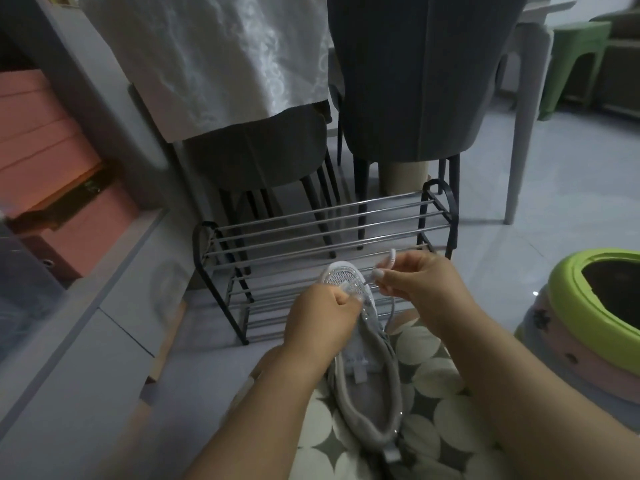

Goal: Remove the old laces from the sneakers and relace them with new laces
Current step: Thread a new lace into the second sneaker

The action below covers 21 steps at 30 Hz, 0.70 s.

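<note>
The sneaker [363,348] lies on the person's lap, toe pointing away, left hand [320,315] clamping its eyelet area steady — so the right hand [412,275], pinching the lace [390,261], can work it at the eyelets.

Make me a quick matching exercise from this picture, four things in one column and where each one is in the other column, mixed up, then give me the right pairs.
Things:
1. sneaker
2. lace
3. shoe rack
4. green stool

Places:
A. far right, beside the table leg
B. on the person's lap, toe pointing away
C. pinched in the right hand
D. on the floor in front of the chairs

Pairs: 1-B, 2-C, 3-D, 4-A
</note>
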Each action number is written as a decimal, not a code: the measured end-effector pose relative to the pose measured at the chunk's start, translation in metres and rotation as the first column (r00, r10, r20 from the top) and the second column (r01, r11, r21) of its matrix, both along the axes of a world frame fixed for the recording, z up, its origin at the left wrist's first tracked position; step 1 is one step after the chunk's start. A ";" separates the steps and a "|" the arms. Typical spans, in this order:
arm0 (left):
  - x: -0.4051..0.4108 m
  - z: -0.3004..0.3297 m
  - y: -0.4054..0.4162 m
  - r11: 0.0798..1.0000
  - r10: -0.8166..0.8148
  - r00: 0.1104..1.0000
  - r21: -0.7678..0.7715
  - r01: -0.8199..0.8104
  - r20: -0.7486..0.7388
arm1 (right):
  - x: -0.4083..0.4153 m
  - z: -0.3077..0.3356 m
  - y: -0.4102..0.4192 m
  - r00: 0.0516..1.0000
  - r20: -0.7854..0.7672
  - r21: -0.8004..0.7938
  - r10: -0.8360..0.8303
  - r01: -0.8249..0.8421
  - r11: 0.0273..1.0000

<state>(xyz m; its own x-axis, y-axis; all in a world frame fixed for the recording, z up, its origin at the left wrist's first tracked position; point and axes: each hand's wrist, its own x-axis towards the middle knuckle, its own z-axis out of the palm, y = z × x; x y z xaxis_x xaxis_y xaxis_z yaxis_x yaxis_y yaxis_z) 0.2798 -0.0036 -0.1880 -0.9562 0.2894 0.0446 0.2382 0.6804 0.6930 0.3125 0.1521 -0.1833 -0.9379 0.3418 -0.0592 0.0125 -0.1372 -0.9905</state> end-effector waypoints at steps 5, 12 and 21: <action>0.005 -0.010 0.008 0.999 0.036 0.997 -0.026 -0.034 0.065 | -0.002 -0.009 0.001 0.999 0.044 0.064 -0.003 0.000 0.998; 0.010 -0.021 0.014 0.890 0.007 0.894 0.405 -0.209 0.447 | -0.005 -0.014 0.001 0.998 0.055 0.133 0.019 -0.027 0.991; 0.013 -0.024 0.015 0.779 -0.050 0.863 0.560 -0.281 0.503 | -0.012 -0.023 -0.006 0.997 0.065 0.598 -0.029 -0.016 0.802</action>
<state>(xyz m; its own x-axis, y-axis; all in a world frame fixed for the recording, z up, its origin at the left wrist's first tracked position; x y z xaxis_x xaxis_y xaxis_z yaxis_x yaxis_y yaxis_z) 0.2930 0.0109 -0.2123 -0.9253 0.2452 -0.2893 -0.2767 0.0849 0.9572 0.3002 0.1462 -0.2065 -0.9368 0.3365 0.0957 0.0836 0.4811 -0.8727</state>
